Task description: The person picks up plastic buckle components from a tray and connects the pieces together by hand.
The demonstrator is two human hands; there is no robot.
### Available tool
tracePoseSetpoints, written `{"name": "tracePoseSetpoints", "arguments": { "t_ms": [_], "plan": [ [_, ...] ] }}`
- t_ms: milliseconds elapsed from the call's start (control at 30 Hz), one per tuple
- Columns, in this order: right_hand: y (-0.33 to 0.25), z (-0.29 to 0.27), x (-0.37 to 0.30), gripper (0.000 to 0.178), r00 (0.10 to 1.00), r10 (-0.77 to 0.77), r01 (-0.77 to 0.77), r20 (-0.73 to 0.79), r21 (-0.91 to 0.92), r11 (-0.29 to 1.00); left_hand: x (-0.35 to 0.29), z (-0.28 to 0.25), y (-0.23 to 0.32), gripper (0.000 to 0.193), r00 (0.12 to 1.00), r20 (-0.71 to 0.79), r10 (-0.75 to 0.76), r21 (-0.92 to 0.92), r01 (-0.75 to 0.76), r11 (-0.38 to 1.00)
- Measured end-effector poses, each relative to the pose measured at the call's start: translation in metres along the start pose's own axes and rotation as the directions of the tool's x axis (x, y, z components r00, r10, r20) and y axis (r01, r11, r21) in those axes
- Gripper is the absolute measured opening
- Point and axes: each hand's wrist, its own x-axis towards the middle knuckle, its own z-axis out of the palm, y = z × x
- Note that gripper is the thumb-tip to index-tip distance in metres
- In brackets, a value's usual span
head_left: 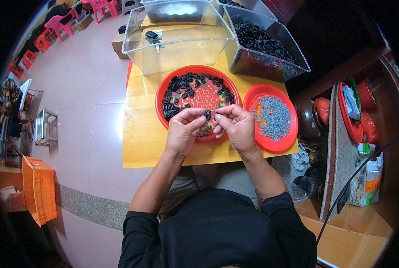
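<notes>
Over the near side of a round red tray (235,85), both my hands are raised close together. My left hand (181,132) pinches a small black plastic piece with holes (208,115) between thumb and fingertips. Just to its right, the thumb and fingers of my right hand (239,129) are closed in a pinch; what they hold, if anything, is too small to make out. Many similar black pieces (175,85) lie round the inside of the patterned tray. To the right, a smaller red tray (293,140) holds a heap of small grey screws (273,118).
A yellow table (139,134) bears the trays. Behind them stand a clear plastic bin (181,56), with car keys (155,41) seen inside its outline, and another bin (257,67) full of black pieces. An orange crate (38,190) is at left; a shelf (333,147) stands at right.
</notes>
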Motion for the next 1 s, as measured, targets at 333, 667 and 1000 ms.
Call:
{"name": "tracePoseSetpoints", "arguments": {
  "t_ms": [333, 667, 1000],
  "plan": [
    [0.003, 0.004, -0.001, 0.011, 0.999, 0.009, -0.012, 0.037, 0.073, 0.997, -0.003, 0.003, 0.000, 0.016, 0.998, 0.022, 0.067, 0.114, -0.069, 0.991],
    [-0.002, -0.007, -0.002, 0.025, 0.963, 0.005, -0.012, 0.270, 0.021, 1.000, 0.000, 0.000, 0.015, 0.020, 0.992, 0.123, 0.041, 0.190, -0.064, 0.980],
    [-0.003, -0.014, -0.005, 0.019, 0.927, -0.008, 0.018, 0.375, -0.021, 1.000, 0.001, 0.000, 0.025, 0.029, 0.951, 0.301, -0.070, 0.171, 0.018, 0.985]
  ]
}}
